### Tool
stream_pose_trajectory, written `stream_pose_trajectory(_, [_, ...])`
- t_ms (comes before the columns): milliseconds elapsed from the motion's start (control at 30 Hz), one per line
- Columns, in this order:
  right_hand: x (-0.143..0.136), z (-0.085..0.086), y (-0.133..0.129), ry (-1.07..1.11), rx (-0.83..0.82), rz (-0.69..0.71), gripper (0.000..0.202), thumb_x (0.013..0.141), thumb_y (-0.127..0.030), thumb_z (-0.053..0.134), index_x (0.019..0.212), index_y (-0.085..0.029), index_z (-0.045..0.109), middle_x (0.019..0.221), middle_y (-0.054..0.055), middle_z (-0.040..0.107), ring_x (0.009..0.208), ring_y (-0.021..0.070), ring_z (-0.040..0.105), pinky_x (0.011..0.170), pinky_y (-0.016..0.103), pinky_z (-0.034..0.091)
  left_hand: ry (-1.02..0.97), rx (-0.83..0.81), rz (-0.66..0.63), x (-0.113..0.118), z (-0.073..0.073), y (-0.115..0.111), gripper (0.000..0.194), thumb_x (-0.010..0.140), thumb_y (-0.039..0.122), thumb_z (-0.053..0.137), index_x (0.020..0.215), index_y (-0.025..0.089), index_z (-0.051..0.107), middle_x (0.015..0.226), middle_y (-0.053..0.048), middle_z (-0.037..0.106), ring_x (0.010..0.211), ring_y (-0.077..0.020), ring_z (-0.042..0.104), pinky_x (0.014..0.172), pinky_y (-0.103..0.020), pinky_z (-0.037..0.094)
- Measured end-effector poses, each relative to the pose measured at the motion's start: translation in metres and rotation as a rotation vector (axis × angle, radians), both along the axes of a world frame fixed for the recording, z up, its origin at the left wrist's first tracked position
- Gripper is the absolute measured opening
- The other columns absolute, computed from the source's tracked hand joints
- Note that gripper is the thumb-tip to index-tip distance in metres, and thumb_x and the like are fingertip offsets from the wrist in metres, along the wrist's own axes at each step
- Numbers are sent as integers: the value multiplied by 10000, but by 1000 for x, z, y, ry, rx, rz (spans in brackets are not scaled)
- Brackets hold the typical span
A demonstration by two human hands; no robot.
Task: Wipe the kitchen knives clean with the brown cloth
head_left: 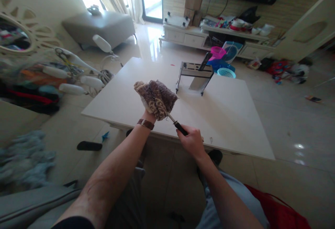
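A brown patterned cloth (157, 98) covers most of my left hand (149, 115), which grips it from below over the near part of the table. Its fingers are hidden in the folds. My right hand (192, 140) is closed around the black handle of a slim metal-shafted tool (180, 128). The shaft runs up and left into the cloth, so its far end is out of sight and its exact kind cannot be made out. Farther back on the white table (230, 117) stands a knife holder (195, 72), with a black-handled knife (205, 61) in its top.
The table's front edge lies just ahead of my legs. White lamp-like arms (102, 43) and a cable stand off its left side. Behind it on the floor are blue and pink baskets (226, 72). A grey bench (101, 25) stands back left, a low white cabinet (183, 35) along the wall.
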State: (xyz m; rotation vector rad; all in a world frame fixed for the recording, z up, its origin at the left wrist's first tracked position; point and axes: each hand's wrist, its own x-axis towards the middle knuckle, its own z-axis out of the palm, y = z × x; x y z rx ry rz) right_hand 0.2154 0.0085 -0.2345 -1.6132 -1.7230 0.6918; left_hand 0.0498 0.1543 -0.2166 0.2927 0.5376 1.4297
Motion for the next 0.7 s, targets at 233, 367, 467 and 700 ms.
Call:
stream_pose_trajectory(233, [4, 0, -4, -35, 38, 29, 174, 911, -262, 660, 892, -214, 826, 811, 75, 789, 725, 218, 705, 668, 295, 431, -34, 26, 50, -18, 7, -2, 660, 1009, 703, 312, 1233, 271, 758, 1231, -81, 773, 1408, -330, 568, 1153, -543, 476])
stream_pose_trajectory(367, [5, 0, -6, 22, 44, -38, 166, 913, -286, 675, 918, -222, 828, 845, 78, 804, 742, 232, 722, 680, 302, 466, -83, -10, -21, -17, 0, 2, 692, 961, 764, 347, 1216, 275, 766, 1242, -92, 771, 1358, -324, 616, 1144, -552, 493])
stream_pose_trajectory(467, [6, 0, -5, 51, 76, -80, 180, 918, -307, 674, 950, -216, 827, 884, 83, 811, 770, 241, 730, 703, 311, 485, -131, -8, -25, -9, -3, 2, 701, 959, 753, 357, 1249, 251, 750, 1303, -119, 748, 1355, -327, 617, 1153, -569, 479])
stream_pose_trajectory(700, [4, -3, 0, 73, 62, -128, 236, 929, -343, 643, 964, -186, 816, 855, 80, 790, 711, 219, 678, 677, 308, 456, -101, -76, -170, 15, -12, -9, 674, 1007, 668, 295, 1341, 254, 708, 1382, -102, 711, 1430, -333, 557, 1199, -586, 429])
